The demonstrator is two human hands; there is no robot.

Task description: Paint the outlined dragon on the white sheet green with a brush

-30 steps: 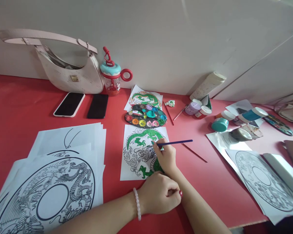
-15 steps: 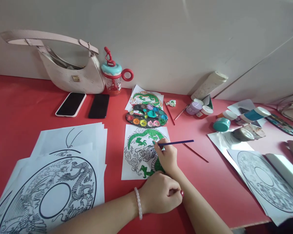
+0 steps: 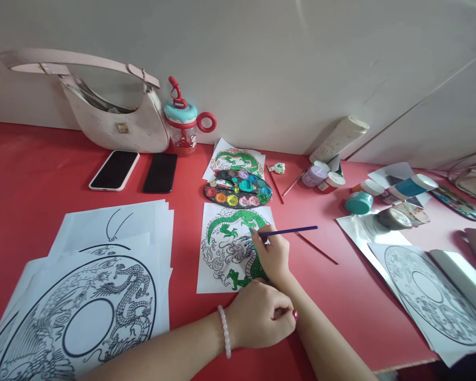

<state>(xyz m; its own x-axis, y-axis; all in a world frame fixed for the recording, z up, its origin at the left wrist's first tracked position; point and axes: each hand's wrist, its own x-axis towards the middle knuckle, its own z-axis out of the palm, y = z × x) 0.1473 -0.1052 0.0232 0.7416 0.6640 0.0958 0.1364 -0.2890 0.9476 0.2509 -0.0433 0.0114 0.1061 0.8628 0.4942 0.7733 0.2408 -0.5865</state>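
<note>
My right hand (image 3: 273, 253) is closed around a dark blue paintbrush (image 3: 293, 231), its handle pointing right. The hand lies over the right side of a dragon drawing (image 3: 222, 259), whose body and claws are partly painted green. The brush tip is hard to make out near the dragon's head. My left hand (image 3: 262, 315), with a pale bead bracelet (image 3: 224, 330) at its wrist, is curled shut below the drawing, against my right forearm. Just beyond the paper lies a paint palette (image 3: 238, 189) with several colours, partly covering another green dragon picture (image 3: 238, 156).
Line-drawn sheets (image 3: 115, 264) are stacked at left. Behind them are two phones (image 3: 115, 169), a pale handbag (image 3: 119, 124) and a straw cup (image 3: 182, 127). Thin brushes (image 3: 317, 248) and paint jars (image 3: 315, 174) lie to the right, near another line drawing (image 3: 428, 288).
My right hand and the paintbrush have shifted slightly to the right. My left hand stays in place.
</note>
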